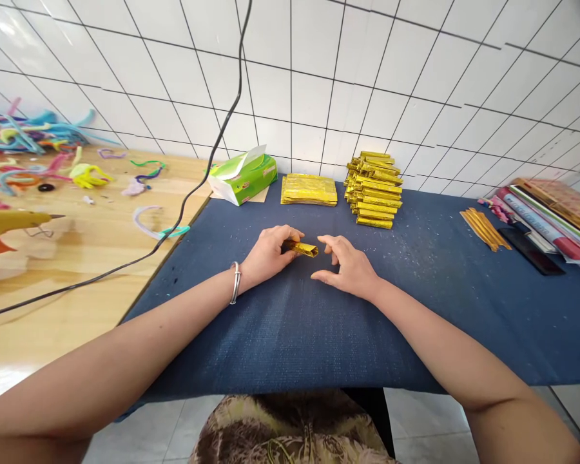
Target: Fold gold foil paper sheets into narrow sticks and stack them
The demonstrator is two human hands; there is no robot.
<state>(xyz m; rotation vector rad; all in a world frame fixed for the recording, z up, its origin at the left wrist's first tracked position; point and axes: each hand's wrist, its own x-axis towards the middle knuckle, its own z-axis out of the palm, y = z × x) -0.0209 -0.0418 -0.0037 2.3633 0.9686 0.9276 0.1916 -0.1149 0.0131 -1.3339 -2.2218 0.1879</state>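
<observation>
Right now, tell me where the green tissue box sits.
The green tissue box sits at the far left edge of the blue mat, left of the flat gold sheets.

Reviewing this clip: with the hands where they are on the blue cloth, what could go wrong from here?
1. The left hand pinches only one end of the folded gold foil piece, while the right hand sits open beside it, so the fold may spring loose.
2. The tall stack of folded gold pieces looks uneven and might topple if the blue cloth is tugged.
3. The black cable hangs near the left forearm and could snag.
</observation>
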